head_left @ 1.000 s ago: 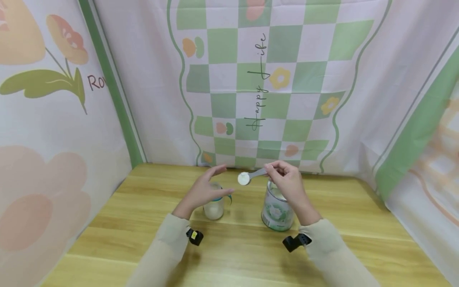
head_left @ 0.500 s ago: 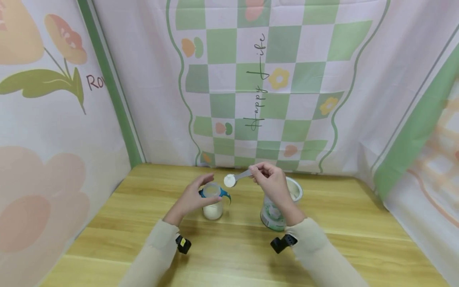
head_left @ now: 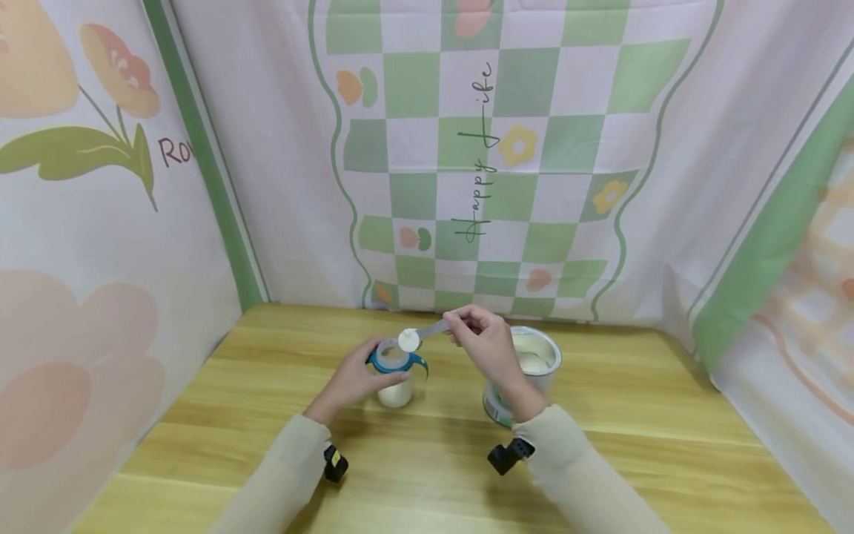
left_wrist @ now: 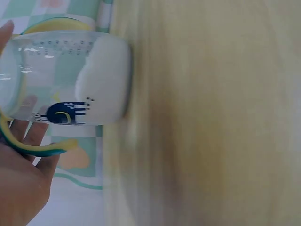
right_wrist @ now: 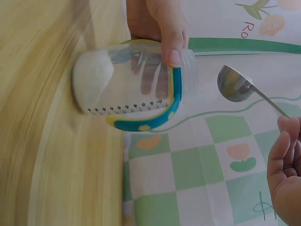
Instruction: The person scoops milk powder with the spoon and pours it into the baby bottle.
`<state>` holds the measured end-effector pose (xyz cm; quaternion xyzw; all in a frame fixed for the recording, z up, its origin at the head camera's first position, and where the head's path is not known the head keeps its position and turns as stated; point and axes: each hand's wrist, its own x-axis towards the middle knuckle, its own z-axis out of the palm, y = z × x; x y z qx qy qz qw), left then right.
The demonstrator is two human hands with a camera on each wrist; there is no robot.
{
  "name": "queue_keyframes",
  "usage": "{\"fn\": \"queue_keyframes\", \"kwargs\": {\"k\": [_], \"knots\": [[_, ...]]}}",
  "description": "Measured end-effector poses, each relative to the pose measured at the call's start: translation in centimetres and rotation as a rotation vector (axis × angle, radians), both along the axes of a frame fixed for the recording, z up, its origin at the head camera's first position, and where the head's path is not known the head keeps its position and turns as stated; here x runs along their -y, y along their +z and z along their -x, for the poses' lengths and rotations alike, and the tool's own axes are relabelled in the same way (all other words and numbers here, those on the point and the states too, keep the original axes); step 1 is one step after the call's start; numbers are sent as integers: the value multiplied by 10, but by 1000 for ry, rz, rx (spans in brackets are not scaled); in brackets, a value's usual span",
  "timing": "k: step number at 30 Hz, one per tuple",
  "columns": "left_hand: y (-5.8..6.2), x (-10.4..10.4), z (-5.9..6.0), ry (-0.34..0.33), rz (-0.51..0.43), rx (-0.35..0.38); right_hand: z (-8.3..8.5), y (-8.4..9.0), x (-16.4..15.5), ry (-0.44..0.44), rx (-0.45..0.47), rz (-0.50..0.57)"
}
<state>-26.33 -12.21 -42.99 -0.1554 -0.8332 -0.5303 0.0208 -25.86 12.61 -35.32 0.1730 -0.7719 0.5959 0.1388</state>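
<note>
A clear baby bottle (head_left: 395,393) stands upright on the table, its mouth uncovered. Its blue collar bears curved handles, and white powder fills the lower part, as the left wrist view (left_wrist: 106,77) shows. My left hand (head_left: 353,380) grips the bottle at the collar, thumb in front and fingers behind. Between thumb and fingers my right hand (head_left: 482,340) pinches the handle of a small measuring scoop (right_wrist: 234,87). Heaped with white powder, the scoop is held just above the bottle's mouth, apart from it in the right wrist view.
An uncovered milk powder tin (head_left: 545,382) stands on the right, partly behind my right wrist, with pale powder inside. The wooden table (head_left: 427,475) ends at a printed cloth backdrop (head_left: 514,200). Cloth also hangs on both sides.
My right hand has carried the filled scoop left, from near the tin to over the bottle. My left hand, earlier spread beside the bottle, has closed round its collar.
</note>
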Motion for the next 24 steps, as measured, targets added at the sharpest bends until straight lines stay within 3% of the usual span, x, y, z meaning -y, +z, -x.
{"fn": "queue_keyframes", "kwargs": {"k": [11,24], "knots": [[-5,2,1,-35,-80,101,1,-10,16,-3,-16,30],[-6,2,2,-52,-86,115,0,-22,24,-32,-78,-22]]}}
